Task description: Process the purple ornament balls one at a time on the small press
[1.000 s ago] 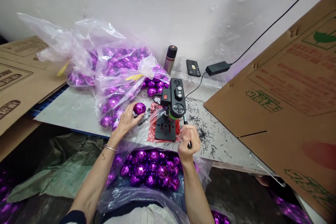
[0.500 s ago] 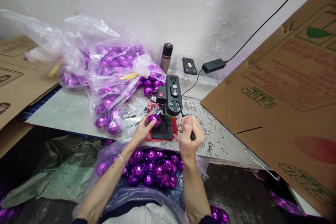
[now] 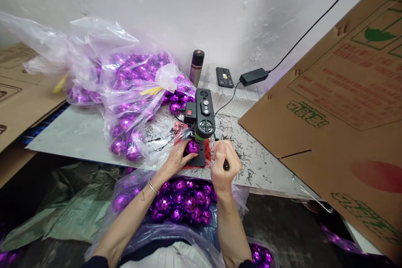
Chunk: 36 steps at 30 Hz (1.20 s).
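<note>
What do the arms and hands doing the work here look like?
They are a person's. Both the left hand and right hand are gloveless. A slim silver-coloured bracelet circles the left wrist; a small dark mark shows on that forearm. Dark sleeves end near the elbows.

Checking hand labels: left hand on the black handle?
No, the left hand holds a purple ball; the right hand grips the black handle.

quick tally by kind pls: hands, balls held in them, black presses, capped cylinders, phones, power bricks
Hands: 2, left hand and right hand
Purple ball, in the left hand: 1
Black press: 1
Capped cylinder: 1
Phone: 1
Power brick: 1
Total: 7
</note>
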Each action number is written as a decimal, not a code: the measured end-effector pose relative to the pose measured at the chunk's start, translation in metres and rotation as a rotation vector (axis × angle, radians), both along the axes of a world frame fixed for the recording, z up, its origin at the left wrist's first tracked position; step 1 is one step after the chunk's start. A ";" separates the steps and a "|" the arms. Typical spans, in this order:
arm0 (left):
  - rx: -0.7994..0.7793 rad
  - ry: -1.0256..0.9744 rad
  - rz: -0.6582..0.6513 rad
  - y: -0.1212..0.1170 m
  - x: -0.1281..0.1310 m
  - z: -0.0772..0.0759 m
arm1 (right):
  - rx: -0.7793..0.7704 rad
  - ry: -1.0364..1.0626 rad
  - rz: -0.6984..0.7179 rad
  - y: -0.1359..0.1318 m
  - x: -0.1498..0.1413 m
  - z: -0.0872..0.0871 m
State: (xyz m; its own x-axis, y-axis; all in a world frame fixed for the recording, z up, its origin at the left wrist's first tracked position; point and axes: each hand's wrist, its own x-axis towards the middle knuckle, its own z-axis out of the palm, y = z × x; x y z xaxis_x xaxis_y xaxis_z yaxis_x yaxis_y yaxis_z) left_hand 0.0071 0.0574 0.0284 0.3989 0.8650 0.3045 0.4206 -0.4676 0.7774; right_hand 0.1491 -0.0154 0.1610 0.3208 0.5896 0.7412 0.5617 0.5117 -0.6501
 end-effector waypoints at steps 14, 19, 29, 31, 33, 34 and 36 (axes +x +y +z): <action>0.170 0.008 0.101 0.003 0.020 -0.028 | 0.076 -0.097 0.009 -0.004 0.003 -0.023; 0.187 0.003 0.109 0.004 0.020 -0.032 | 0.142 -0.140 -0.017 0.000 0.003 -0.055; 0.143 -0.013 0.103 0.004 0.020 -0.035 | 0.169 -0.051 0.008 0.004 0.005 -0.092; 0.141 -0.014 0.100 0.004 0.020 -0.035 | 0.175 -0.034 0.016 0.004 0.005 -0.096; 0.148 -0.017 0.096 0.005 0.020 -0.036 | 0.185 -0.031 0.020 0.004 0.006 -0.099; 0.152 -0.018 0.094 0.005 0.020 -0.036 | 0.191 -0.034 0.021 0.005 0.006 -0.100; 0.159 -0.022 0.093 0.005 0.020 -0.036 | 0.199 -0.042 0.019 0.006 0.006 -0.101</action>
